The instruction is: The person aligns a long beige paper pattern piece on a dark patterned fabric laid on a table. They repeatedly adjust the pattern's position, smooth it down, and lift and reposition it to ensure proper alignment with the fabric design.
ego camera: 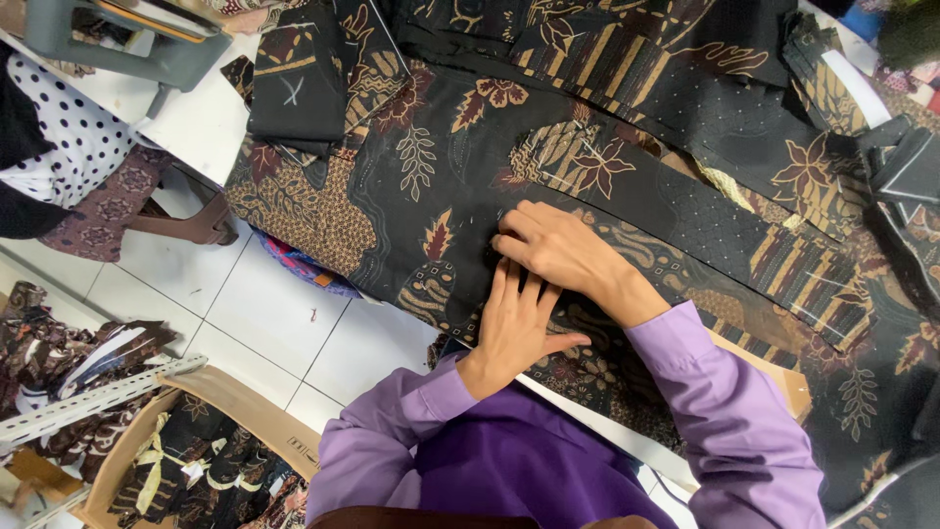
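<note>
The dark batik cloth (441,186) — black with brown and red leaves — lies spread over the white table (201,122), its near edge hanging toward the person. On it, near that edge, the left hand (517,328) lies flat, fingers together and pressed down, gripping nothing. The right hand (558,250) rests just above, overlapping those fingertips, fingers curled onto the fabric. Below the cloth's left side, a cardboard box (211,451) of folded fabric stands on the tiled floor (264,313).

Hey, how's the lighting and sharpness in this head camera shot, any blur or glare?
Head view: even, soft light, no glare; both hands, left hand and right hand, look sharp on the dark patterned fabric; straight edges bow slightly toward the corners.
</note>
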